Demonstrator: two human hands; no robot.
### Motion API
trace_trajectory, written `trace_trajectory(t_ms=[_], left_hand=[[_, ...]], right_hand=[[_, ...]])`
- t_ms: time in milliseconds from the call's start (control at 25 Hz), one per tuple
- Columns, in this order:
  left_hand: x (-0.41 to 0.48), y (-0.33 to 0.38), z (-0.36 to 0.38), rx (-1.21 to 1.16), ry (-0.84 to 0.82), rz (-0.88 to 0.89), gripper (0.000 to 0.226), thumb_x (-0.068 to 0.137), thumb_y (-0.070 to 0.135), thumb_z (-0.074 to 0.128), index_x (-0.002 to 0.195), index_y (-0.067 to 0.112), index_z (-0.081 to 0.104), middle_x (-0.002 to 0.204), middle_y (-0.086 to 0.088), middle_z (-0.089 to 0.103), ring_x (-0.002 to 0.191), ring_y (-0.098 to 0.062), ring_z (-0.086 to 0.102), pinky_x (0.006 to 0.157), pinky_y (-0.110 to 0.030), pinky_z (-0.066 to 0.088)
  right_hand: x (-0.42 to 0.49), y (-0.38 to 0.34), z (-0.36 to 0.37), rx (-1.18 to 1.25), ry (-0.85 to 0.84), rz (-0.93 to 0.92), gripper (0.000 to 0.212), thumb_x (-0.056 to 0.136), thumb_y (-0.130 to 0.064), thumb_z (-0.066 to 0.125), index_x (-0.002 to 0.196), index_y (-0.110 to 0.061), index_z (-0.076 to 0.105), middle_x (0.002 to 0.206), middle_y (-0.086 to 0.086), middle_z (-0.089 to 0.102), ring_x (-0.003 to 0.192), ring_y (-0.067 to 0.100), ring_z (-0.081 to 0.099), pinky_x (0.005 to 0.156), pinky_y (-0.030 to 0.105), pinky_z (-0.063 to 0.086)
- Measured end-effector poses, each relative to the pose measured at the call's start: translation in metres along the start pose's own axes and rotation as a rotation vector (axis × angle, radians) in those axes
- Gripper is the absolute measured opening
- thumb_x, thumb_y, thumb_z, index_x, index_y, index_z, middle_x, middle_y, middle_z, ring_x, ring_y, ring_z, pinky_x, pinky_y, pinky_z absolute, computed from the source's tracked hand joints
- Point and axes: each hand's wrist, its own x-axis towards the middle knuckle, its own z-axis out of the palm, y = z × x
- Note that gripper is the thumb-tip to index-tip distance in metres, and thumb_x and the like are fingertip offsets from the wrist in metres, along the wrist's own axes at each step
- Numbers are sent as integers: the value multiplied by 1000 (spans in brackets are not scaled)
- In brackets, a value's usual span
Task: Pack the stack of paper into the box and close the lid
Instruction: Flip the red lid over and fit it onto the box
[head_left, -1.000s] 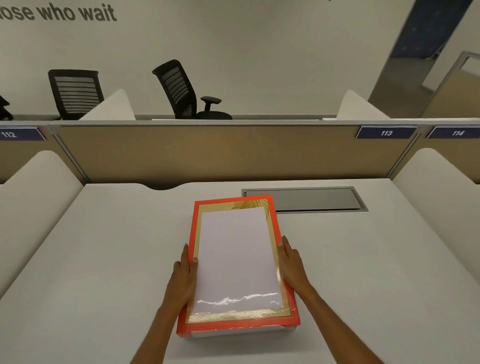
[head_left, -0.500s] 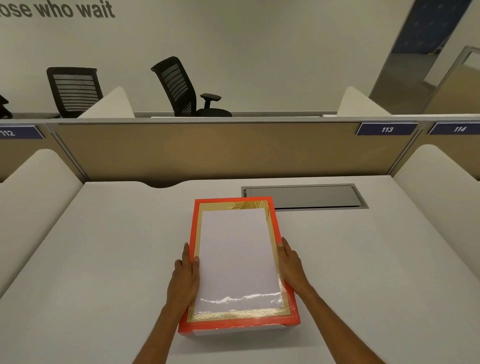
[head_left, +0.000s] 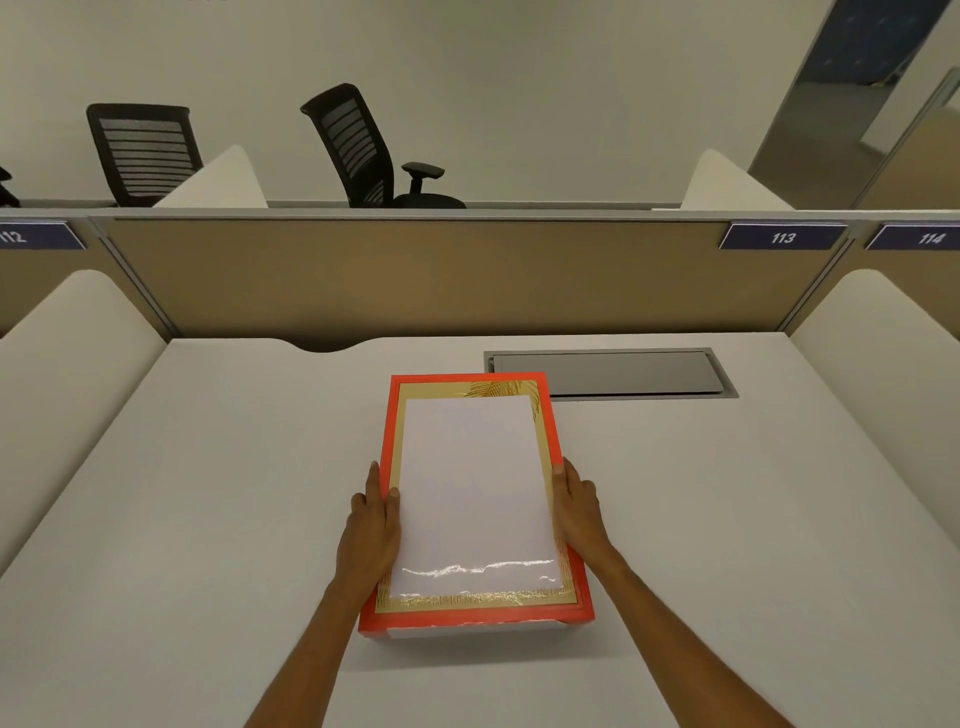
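The red box (head_left: 472, 493), lid on, is pressed between left grip (head_left: 371, 525) and right grip (head_left: 576, 499), fingers straight, on the surface (head_left: 208, 493).

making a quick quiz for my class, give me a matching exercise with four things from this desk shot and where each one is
Things:
1 left hand
2 right hand
3 grey hatch
4 label 113

Places:
a on the partition
b along the red box, right side
c set in the desk, beyond the box
d along the box's left side

Pairs: 1-d, 2-b, 3-c, 4-a
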Motion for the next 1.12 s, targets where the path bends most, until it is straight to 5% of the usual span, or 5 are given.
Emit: trace_trajectory(t_ms=[280, 440, 600, 720, 1120], left_hand=[[4, -4, 4, 19, -4, -2, 61, 102, 45, 28, 156, 23, 9, 135, -14, 52, 112, -31, 62, 89, -44, 54], [9, -1, 2, 244, 139, 58, 61, 100, 45, 35, 152, 15, 25, 136, -17, 53, 111, -33, 62, 88, -45, 56], [23, 18, 1, 290, 201, 334, 63, 99, 46, 35, 152, 14, 29, 160, -9, 31, 147, -29, 32, 118, -43, 27], [35, 29, 5, 344, 108, 415, 63, 100, 45, 30, 155, 17, 22, 164, -3, 16, 153, -20, 12, 123, -35, 6], [39, 22, 18, 414, 4, 379, 78, 94, 59, 1, 156, 13, 10, 166, -3, 7, 154, -19, 3, 126, -36, 5]], right_hand=[[3, 0, 0, -71, 13, -17, 56, 99, -52, 21, 145, -22, 34, 126, 15, 52, 107, 23, 53, 98, 43, 48], [0, -3, 1, -394, 184, -106, 62, 98, -53, 28, 149, -17, 28, 149, 15, 36, 134, 32, 41, 108, 46, 38], [2, -19, 7, -552, 216, -402, 68, 98, -54, 28, 154, -17, 13, 162, 3, 12, 151, 22, 8, 122, 39, 10], [7, -25, 15, -584, 135, -448, 71, 98, -56, 25, 154, -16, 10, 163, 2, 8, 151, 17, 3, 124, 34, 5], [10, -18, 30, -691, 61, -429, 74, 97, -57, 25, 154, -15, 6, 163, 2, 5, 151, 17, 3, 124, 33, 5]])
